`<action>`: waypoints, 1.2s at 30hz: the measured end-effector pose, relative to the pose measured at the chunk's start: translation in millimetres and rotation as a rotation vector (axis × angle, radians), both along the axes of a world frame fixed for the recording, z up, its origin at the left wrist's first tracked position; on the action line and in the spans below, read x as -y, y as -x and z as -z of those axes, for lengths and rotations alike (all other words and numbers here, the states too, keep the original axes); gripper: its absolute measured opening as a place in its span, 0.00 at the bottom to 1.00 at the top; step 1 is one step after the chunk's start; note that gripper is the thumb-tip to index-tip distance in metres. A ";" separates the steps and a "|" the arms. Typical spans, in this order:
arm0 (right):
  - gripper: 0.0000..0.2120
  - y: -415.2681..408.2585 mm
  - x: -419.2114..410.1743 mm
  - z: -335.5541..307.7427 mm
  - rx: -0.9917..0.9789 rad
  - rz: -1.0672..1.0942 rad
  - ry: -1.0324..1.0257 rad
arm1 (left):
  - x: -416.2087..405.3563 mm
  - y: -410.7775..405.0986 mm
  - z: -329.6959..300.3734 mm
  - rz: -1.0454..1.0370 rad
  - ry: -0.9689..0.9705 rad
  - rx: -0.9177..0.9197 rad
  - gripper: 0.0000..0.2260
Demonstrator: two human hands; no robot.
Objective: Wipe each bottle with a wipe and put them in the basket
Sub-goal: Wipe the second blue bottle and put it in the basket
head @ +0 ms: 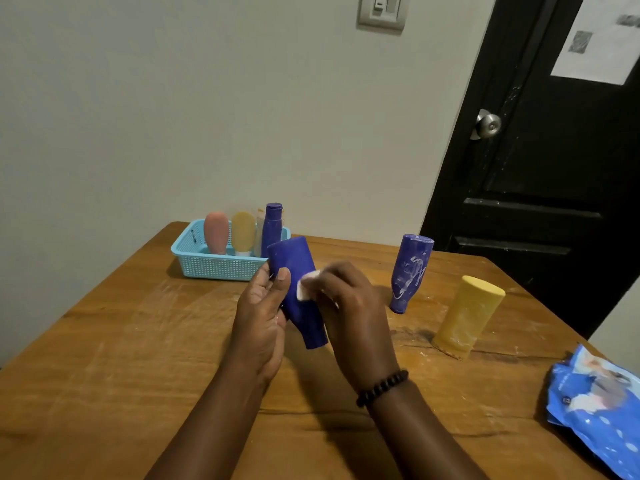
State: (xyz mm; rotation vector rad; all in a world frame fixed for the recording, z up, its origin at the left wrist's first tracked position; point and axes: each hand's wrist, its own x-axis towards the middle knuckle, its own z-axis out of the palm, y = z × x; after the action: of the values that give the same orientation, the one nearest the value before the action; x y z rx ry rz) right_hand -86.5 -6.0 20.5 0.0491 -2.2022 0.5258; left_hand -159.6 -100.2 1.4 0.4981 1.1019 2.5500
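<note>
My left hand (259, 317) grips a blue bottle (294, 268) above the table, its cap end pointing down toward me. My right hand (349, 306) pinches a small white wipe (305, 287) against the bottle's side. On the table to the right stand a second blue bottle (410, 271), smeared with white, and a yellow bottle (467, 317), both upside down. The light blue basket (214, 265) at the back left holds a pink bottle (216, 232), a yellow one (243, 233), a blue one (272, 226) and a pale one mostly hidden behind it.
A blue pack of wipes (595, 407) lies at the table's right edge. The wooden table (121, 358) shows white smudges. A wall stands right behind the basket, and a black door (554, 168) with a knob is at the right.
</note>
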 end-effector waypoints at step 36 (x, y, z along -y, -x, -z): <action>0.06 -18.0 -18.8 -48.7 -0.072 -0.018 0.660 | 4.3 -11.3 0.0 0.081 0.330 -0.384 0.30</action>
State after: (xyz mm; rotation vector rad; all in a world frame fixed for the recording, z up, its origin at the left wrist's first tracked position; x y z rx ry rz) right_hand -68.5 12.8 69.2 -0.2580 -1.8634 1.2109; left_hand -148.3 -104.5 1.4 0.9432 1.5601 2.1915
